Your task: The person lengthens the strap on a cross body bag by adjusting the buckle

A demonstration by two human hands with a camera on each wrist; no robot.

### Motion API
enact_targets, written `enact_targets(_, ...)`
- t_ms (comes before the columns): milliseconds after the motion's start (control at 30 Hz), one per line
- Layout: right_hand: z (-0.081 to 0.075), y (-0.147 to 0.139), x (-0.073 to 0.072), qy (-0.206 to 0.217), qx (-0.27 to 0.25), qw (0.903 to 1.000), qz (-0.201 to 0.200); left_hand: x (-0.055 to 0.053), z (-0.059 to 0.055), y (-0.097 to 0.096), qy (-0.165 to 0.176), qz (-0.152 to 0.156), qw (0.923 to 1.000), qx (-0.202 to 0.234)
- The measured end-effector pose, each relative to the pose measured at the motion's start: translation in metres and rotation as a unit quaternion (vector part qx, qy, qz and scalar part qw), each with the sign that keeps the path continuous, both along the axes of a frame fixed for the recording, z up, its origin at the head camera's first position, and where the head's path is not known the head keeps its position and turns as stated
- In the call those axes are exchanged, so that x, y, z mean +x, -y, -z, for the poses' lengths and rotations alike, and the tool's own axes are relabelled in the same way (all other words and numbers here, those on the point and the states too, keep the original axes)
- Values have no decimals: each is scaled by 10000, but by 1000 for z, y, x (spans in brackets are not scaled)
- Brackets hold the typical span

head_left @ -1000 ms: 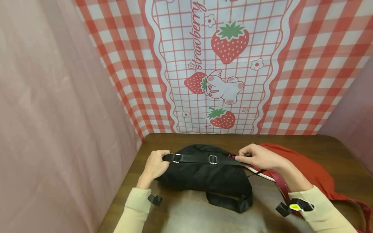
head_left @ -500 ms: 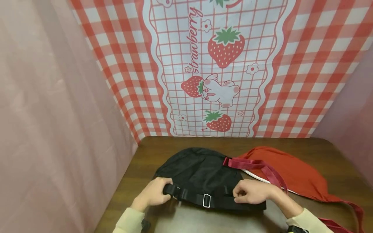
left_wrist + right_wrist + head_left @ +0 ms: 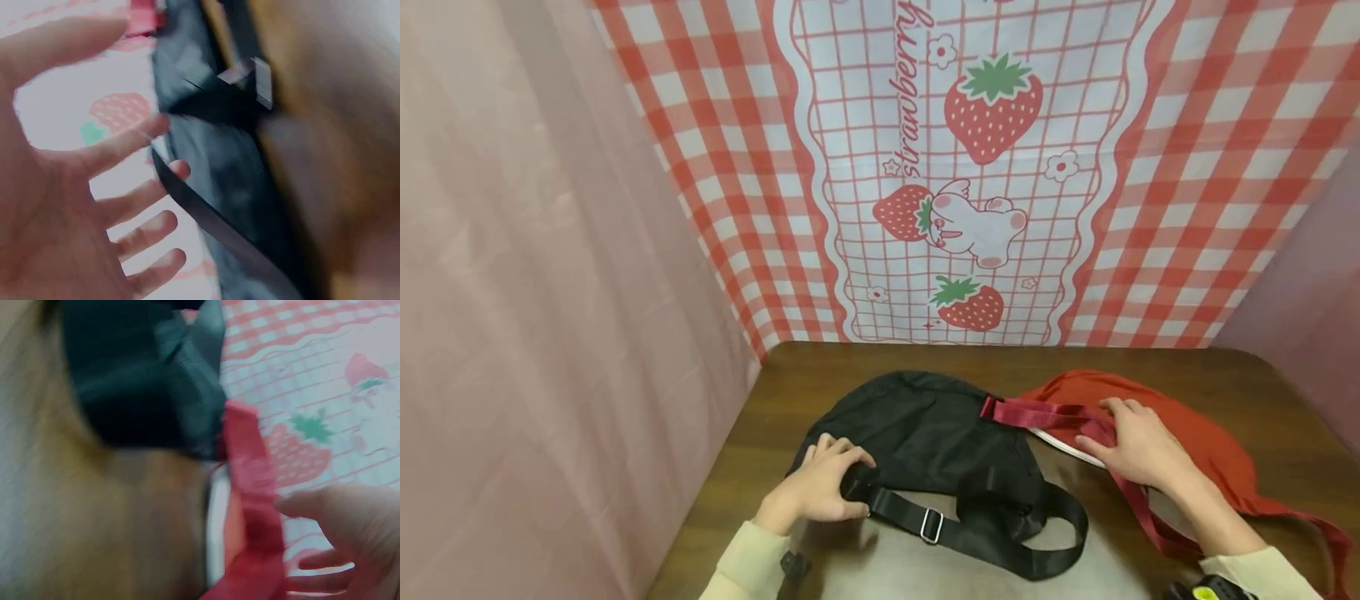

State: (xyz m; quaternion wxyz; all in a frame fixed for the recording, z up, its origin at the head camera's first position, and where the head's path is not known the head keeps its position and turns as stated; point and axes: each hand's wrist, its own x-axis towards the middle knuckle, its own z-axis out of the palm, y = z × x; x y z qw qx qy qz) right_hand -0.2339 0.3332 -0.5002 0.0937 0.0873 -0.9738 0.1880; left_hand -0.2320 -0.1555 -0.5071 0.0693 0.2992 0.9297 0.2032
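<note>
Left hand point(image 3: 818, 490): spread, empty, I see, at the black crescent bag point(image 3: 917, 429)'s left corner
Right hand point(image 3: 1144, 446): spread, empty, at the crimson strap point(image 3: 1045, 414)

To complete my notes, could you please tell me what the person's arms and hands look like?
The left hand and right hand wear no gloves. Pale yellow fabric sleeves stop short of the wrists. A small black device sits by the left cuff; another black device, with a bright yellow-green mark, sits by the right.

Soft, even light; head view clear, wrist views blurred
</note>
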Motion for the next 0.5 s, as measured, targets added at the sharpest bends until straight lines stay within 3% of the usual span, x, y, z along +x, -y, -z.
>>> enact_targets(67,4,-6,-4,272,-5,9996,-30,-1,-7,-7,38,124,9999,44)
enact_targets(233,2,-12,-10,375,-542,9973,-339,-7,-16,-29,117,562,9982,148)
enact_targets(367,-23,-9,-10,800,-1030,9893,-659,-12,-23,-49,15,786,9960,423)
enact_targets(500,-49,9,-4,422,-1256,9823,-1327,-18,-33,-77,-306,784,9918,960)
